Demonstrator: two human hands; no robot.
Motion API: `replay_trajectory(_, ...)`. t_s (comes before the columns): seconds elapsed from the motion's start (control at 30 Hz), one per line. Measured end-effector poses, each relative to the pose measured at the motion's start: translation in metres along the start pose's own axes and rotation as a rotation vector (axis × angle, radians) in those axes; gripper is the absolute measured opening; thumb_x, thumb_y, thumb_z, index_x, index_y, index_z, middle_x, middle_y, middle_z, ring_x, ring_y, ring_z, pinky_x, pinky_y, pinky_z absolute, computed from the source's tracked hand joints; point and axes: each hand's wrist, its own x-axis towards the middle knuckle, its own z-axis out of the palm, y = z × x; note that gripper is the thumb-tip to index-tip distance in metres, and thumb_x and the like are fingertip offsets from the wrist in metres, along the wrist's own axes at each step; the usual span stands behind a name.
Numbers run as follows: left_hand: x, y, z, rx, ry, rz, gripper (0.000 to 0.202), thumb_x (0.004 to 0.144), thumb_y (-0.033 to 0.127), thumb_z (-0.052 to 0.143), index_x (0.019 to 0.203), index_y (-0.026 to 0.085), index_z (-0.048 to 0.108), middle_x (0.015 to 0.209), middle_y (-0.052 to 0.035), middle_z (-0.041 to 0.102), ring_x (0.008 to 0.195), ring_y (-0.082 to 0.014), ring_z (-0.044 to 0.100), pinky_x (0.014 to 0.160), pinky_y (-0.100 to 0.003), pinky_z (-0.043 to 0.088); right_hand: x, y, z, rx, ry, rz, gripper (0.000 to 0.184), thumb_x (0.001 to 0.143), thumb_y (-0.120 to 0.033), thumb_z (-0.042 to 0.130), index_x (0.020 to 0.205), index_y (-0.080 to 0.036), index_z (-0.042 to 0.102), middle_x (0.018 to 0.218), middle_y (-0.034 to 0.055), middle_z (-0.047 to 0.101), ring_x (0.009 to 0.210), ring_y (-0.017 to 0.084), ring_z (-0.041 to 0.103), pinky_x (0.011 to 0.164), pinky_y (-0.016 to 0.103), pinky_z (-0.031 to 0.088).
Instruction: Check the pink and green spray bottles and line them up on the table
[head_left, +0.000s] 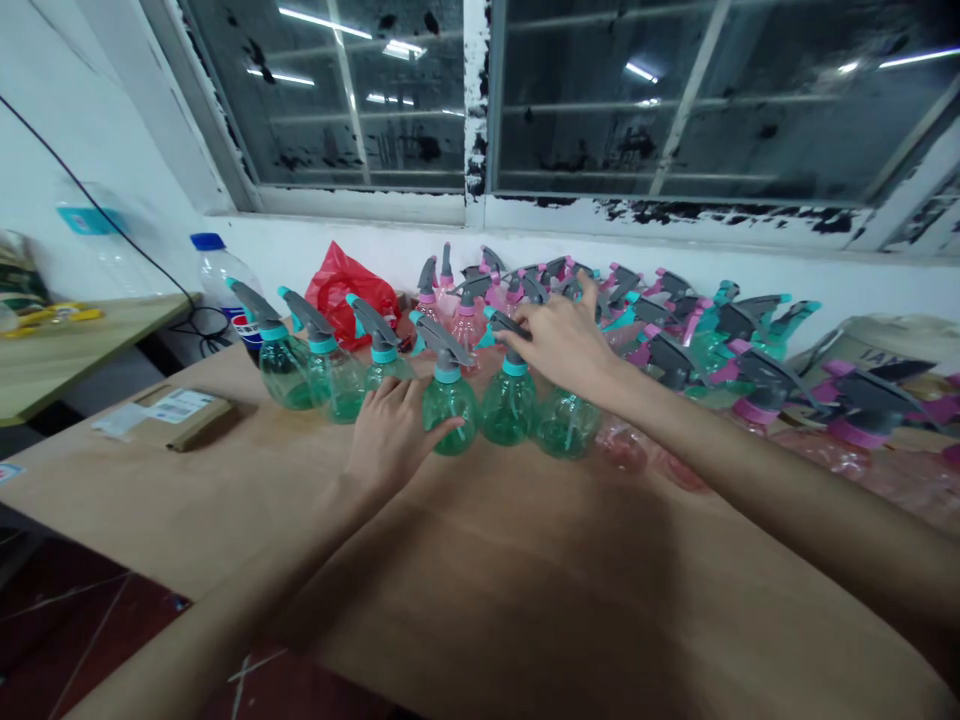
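Note:
Transparent green spray bottles with grey-and-turquoise trigger heads stand upright in a row along the table. My left hand (390, 430) is at the third bottle (382, 362), covering its lower right part. Its thumb stretches apart from the bent fingers, across the front of the fourth bottle (451, 405); the fingertips are hidden. My right hand (566, 335) reaches over the row, its thumb and forefinger closed at the grey trigger head of the fifth bottle (508, 405), other fingers raised. Right of that, under my right forearm, stands another green bottle (566, 425).
Many pink and green spray bottles (757, 385) crowd the right and back of the table (465, 560). A red plastic bag (341, 285) and a blue-capped drink bottle (217, 265) sit behind the row. A flat cardboard package (184, 420) lies left. The window wall bounds the back.

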Motion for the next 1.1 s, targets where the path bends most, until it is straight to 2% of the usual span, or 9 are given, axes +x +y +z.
replay_trajectory(0.1,0.004,-0.002,0.001,0.032,-0.007,0.008,0.05,0.089,0.052,0.055,0.115,0.009,0.058,0.099,-0.0169,0.067,0.099,-0.0357,0.057,0.079,-0.045,0.047,0.003,0.005,0.002,0.032,0.0,-0.009,0.033,0.092,-0.035,0.048,0.078,-0.016,0.071,0.065,0.0063,0.068,0.081,0.027,0.065,0.1,0.056,0.023)
replay_trajectory(0.23,0.01,-0.002,0.003,0.051,-0.015,0.014,0.053,0.088,0.053,0.056,0.116,0.009,0.058,0.1,-0.0166,0.066,0.098,-0.0351,0.057,0.082,-0.045,0.046,0.002,0.008,0.0,0.09,0.036,-0.062,0.031,0.091,-0.037,0.05,0.076,-0.019,0.071,0.061,0.0035,0.066,0.076,0.026,0.064,0.1,0.06,0.022)
replay_trajectory(0.4,0.011,0.0,0.002,0.067,-0.01,0.017,0.055,0.09,0.054,0.052,0.123,0.01,0.053,0.098,-0.015,0.065,0.097,-0.0344,0.057,0.084,-0.046,0.047,-0.006,0.003,-0.008,0.134,0.031,-0.109,0.035,0.092,-0.037,0.048,0.075,-0.018,0.071,0.058,0.0047,0.063,0.074,0.027,0.065,0.1,0.062,0.022)
replay_trajectory(0.53,-0.003,0.004,-0.005,0.025,0.104,0.033,0.063,0.089,0.054,0.054,0.134,0.011,0.042,0.114,-0.0162,0.06,0.106,-0.0336,0.054,0.092,-0.045,0.044,-0.017,-0.001,-0.018,0.14,0.034,-0.148,0.032,0.092,-0.036,0.048,0.078,-0.019,0.071,0.064,0.0052,0.068,0.078,0.029,0.065,0.101,0.062,0.022)
replay_trajectory(0.67,-0.03,0.021,-0.02,-0.094,0.15,-0.01,0.06,0.091,0.048,0.054,0.141,0.021,0.034,0.119,-0.0129,0.055,0.111,-0.0314,0.053,0.096,-0.046,0.042,-0.035,-0.004,-0.032,0.181,0.016,-0.172,0.031,0.092,-0.036,0.048,0.08,-0.019,0.071,0.064,0.0041,0.068,0.075,0.027,0.065,0.102,0.061,0.021)
replay_trajectory(0.77,-0.051,0.042,-0.028,-0.281,0.062,-0.042,0.063,0.092,0.052,0.051,0.144,0.024,0.027,0.126,-0.0124,0.051,0.115,-0.03,0.053,0.096,-0.045,0.045,-0.054,-0.005,-0.045,0.187,-0.001,-0.183,0.03,0.092,-0.036,0.049,0.082,-0.018,0.071,0.065,0.0043,0.069,0.077,0.026,0.065,0.103,0.058,0.022)
replay_trajectory(0.97,-0.068,0.091,-0.028,-0.492,-0.319,0.003,0.075,0.087,0.056,0.055,0.145,0.023,0.021,0.145,-0.0147,0.037,0.134,-0.0325,0.035,0.105,-0.05,0.036,-0.098,-0.002,-0.073,0.221,0.011,-0.178,0.026,0.093,-0.032,0.05,0.085,-0.018,0.07,0.075,0.0036,0.072,0.084,0.023,0.064,0.107,0.052,0.017)
replay_trajectory(1.03,-0.067,0.107,-0.026,-0.536,-0.377,0.007,0.08,0.083,0.056,0.06,0.145,0.021,0.021,0.145,-0.0165,0.037,0.134,-0.0345,0.034,0.105,-0.053,0.035,-0.11,0.0,-0.08,0.232,-0.002,-0.175,0.027,0.093,-0.033,0.049,0.082,-0.018,0.069,0.072,0.0027,0.071,0.082,0.022,0.064,0.108,0.051,0.016)
replay_trajectory(1.1,-0.066,0.121,-0.025,-0.59,-0.379,0.01,0.08,0.081,0.054,0.063,0.142,0.021,0.025,0.141,-0.0165,0.043,0.131,-0.0354,0.04,0.103,-0.055,0.037,-0.121,0.004,-0.087,0.243,-0.009,-0.159,0.029,0.093,-0.034,0.049,0.078,-0.018,0.068,0.069,0.002,0.069,0.081,0.022,0.063,0.108,0.051,0.017)
